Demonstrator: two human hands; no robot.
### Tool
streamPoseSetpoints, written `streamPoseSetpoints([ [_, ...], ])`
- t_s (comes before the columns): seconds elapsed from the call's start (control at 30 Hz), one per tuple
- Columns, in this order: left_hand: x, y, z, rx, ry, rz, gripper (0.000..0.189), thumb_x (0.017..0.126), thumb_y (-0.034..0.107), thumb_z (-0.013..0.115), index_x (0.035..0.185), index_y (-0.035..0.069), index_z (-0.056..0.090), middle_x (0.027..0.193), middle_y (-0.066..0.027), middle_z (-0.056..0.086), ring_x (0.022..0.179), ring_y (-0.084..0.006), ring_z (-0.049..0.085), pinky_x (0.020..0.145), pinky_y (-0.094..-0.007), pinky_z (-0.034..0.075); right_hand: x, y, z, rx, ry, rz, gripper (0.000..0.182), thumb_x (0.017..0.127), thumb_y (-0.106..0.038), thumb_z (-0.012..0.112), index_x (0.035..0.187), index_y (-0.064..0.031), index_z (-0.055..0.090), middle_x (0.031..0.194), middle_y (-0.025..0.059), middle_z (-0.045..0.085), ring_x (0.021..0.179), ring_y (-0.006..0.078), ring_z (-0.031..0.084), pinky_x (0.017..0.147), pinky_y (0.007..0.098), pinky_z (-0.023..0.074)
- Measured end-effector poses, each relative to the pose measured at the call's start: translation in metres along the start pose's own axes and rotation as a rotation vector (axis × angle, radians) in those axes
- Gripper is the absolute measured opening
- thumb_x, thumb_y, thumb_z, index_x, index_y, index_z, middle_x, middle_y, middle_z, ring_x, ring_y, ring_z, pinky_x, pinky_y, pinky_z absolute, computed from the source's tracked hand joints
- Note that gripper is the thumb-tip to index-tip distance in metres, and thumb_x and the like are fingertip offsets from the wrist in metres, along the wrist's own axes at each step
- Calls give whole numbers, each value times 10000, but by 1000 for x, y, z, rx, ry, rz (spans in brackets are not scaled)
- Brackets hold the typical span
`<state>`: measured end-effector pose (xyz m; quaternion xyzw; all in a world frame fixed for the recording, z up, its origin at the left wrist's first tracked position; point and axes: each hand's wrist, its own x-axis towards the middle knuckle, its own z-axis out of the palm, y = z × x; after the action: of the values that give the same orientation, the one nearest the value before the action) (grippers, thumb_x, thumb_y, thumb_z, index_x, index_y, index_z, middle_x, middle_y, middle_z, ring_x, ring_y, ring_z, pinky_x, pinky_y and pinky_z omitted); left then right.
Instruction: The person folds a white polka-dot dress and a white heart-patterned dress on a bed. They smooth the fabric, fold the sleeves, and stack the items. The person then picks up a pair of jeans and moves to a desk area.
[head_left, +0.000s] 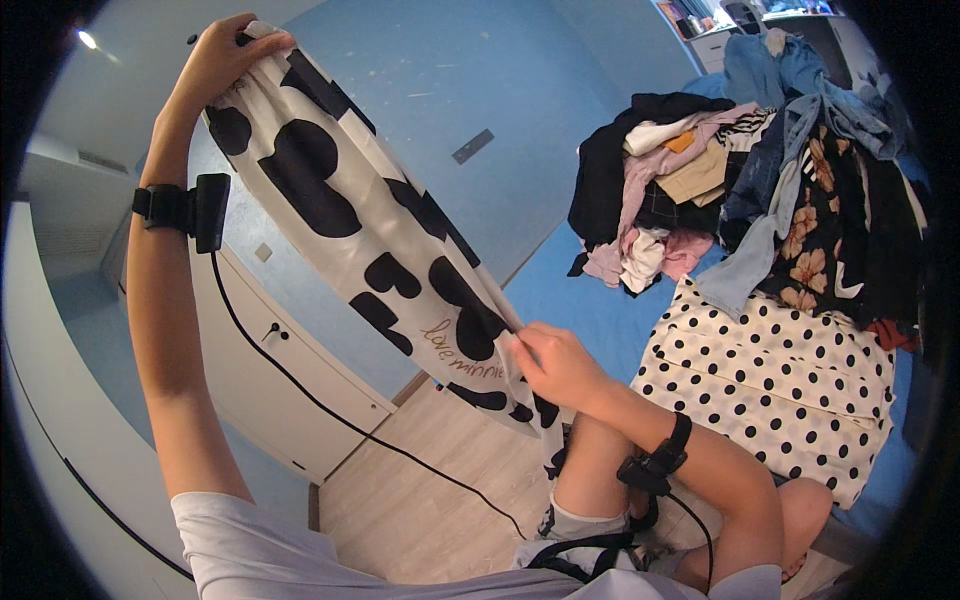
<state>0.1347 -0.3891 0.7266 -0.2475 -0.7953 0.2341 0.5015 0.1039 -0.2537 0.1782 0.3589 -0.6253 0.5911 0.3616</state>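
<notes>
A white cloth garment (352, 202) with large black blotches hangs at a slant in front of me, gripped by both hands. My left hand (232, 56) is raised high at the upper left and holds its bunched top end. Lower down, near the middle, my right hand (559, 364) pinches the garment's right-hand edge. Gold script lettering runs across the cloth beside that grip. Its lower end trails down by my bent knee, partly hidden behind my right hand and arm.
A heap of mixed clothes (675, 172) lies on the blue bed (547, 277) to the right. Before it sits a polka-dot cloth item (772, 382). Black cables (322, 405) run from bands on both forearms. A white door (277, 390) stands at the left, above the wooden floor (405, 487).
</notes>
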Motion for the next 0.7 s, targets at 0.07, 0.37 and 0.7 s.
streamPoseSetpoints([
  [0.07,-3,-14,-3,-19,43,26,778,870,505,781,1344,-83,594,1131,-280,707,941,-311,747,796,-418,621,-1,7,-2,39,-21,29,183,943,-124,629,866,39,657,840,218,640,754,437,635,658,471,513],
  [0.37,-6,-68,1,-93,83,-33,759,887,487,777,1346,-88,593,1170,-281,701,998,-301,734,860,-392,597,-20,7,20,31,-66,28,133,887,-112,689,890,21,689,827,187,635,722,390,633,628,440,498],
  [0.7,-33,-78,-8,60,145,-92,548,914,477,750,1175,0,686,1007,-202,745,857,-247,737,720,-357,600,-3,14,0,-96,138,52,94,915,-53,612,890,33,641,853,203,616,751,430,633,651,472,527],
])
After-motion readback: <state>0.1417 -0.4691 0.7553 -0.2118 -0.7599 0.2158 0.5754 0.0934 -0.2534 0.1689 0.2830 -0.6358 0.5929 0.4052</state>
